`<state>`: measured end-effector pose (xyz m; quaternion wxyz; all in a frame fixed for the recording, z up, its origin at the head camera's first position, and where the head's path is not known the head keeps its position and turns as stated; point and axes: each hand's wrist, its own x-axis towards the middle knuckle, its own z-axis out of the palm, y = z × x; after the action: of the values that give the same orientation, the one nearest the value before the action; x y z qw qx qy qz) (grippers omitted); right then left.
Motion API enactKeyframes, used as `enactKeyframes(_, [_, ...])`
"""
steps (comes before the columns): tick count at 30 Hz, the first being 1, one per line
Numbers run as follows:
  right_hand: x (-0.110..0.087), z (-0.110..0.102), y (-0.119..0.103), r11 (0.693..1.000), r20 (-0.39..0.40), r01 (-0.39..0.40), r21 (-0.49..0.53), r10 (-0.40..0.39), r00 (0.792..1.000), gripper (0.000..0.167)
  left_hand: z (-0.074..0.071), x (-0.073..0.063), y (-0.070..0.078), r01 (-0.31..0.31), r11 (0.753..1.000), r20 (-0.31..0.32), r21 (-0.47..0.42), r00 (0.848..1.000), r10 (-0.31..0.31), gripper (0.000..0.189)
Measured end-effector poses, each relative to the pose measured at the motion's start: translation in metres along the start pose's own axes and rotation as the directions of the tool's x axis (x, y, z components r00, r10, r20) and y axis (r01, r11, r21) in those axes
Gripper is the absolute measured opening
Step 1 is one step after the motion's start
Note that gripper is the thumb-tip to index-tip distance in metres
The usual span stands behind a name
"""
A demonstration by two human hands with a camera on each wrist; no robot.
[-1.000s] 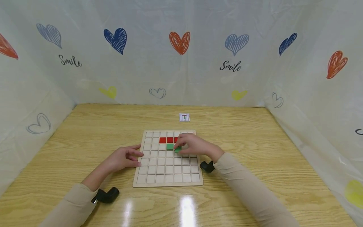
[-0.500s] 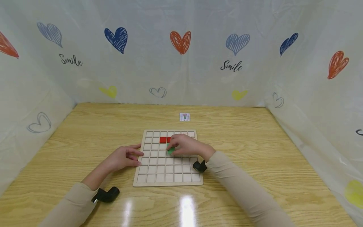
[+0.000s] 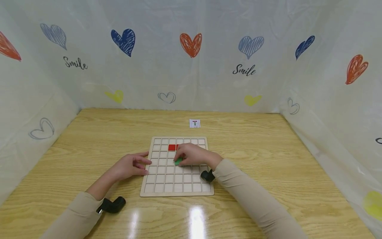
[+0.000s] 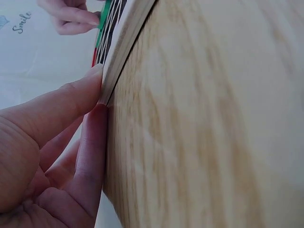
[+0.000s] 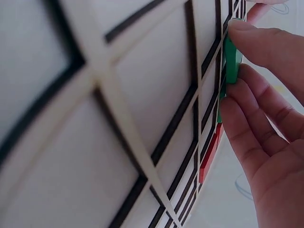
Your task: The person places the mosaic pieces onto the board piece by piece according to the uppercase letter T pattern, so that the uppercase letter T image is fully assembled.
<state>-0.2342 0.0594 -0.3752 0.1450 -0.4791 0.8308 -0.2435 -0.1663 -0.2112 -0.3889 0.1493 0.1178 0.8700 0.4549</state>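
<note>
A wooden grid board with square cells lies flat on the table. My right hand pinches a green square tile between thumb and fingers, at the middle column, just above or at the fourth row. In the right wrist view that tile stands slightly proud of the grid. Another green tile lies beyond it, hidden by the hand in the head view. Red tiles fill part of the second row, partly covered by my right hand. My left hand touches the board's left edge with thumb and fingertips.
Behind the board lies a small card printed with a coloured T pattern on a grid. Black wrist cameras sit by the left sleeve and right sleeve. A white sheet with printed hearts encloses the table's back and sides.
My right hand has moved left with the green tile, then slightly nearer, from the right of the middle column to the fourth-row cell there. The left hand has not moved.
</note>
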Motion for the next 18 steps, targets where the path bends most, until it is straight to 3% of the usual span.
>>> enactKeyframes(18, [-0.0004,-0.0012,0.001,0.999,0.015,-0.033,-0.018,0.033,0.999,0.018,0.0002,0.0016,-0.0033,-0.003,1.0,0.003,-0.01,1.0,0.003,0.034])
